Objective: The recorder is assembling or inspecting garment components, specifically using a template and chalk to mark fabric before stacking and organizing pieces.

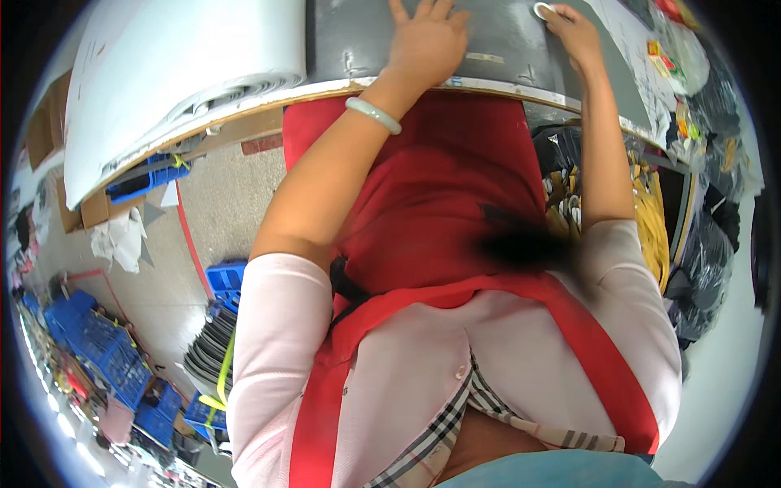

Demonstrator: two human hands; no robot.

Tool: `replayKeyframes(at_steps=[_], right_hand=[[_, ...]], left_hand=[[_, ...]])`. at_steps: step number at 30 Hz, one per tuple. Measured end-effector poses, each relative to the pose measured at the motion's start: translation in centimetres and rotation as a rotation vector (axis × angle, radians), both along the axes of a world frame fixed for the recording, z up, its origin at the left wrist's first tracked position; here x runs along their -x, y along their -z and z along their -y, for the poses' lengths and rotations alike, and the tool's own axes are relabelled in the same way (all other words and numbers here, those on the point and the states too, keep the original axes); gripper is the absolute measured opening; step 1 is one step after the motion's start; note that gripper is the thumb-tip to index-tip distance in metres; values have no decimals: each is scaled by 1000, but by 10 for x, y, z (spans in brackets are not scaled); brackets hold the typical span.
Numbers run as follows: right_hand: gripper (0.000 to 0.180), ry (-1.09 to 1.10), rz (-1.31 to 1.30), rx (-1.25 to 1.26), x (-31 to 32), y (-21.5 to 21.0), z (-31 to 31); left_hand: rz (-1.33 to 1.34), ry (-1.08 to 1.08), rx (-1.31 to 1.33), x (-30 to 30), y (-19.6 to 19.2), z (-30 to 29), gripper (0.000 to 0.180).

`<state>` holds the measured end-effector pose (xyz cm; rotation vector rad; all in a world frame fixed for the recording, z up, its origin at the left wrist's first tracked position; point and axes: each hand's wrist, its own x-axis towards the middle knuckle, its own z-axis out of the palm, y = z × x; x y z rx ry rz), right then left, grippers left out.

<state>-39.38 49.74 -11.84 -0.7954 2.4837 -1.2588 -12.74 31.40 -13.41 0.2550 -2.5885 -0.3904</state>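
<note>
Across the worktable in front of me lies a dark grey sheet [350, 37] with a smooth, slightly shiny surface. My left hand [427, 45] rests on it near the front edge, fingers stretched out and apart, holding nothing. A pale green bangle [373, 115] circles that wrist. Farther right, my right hand [576, 34] pinches a small white round piece [543, 10] between thumb and fingers, over the sheet's right part. Its exact kind is too small to tell. Between the hands, a small pale strip [486, 58] shows on the sheet.
A thick roll of white sheeting [195, 57] covers the table's left part. Plastic bags [704, 276] and yellow cloth [651, 215] crowd the right side. Blue crates [98, 333], a stack of dark sheets [210, 346] and cardboard boxes [50, 118] stand at the left.
</note>
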Motion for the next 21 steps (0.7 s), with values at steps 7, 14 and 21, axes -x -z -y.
replayKeyframes(at_steps=[7,14,21], right_hand=[[12,-32,419,146,-44,-42,12],[24,-140,449,381,-27,-1,13],[37,-9,784,844,-29,26,5]], left_hand=[[-35,-19,-65,-6,-1,7,34],[-159,428,-384,-52,-43,-42,22],[86,236,-110,-55,-33,9,31]])
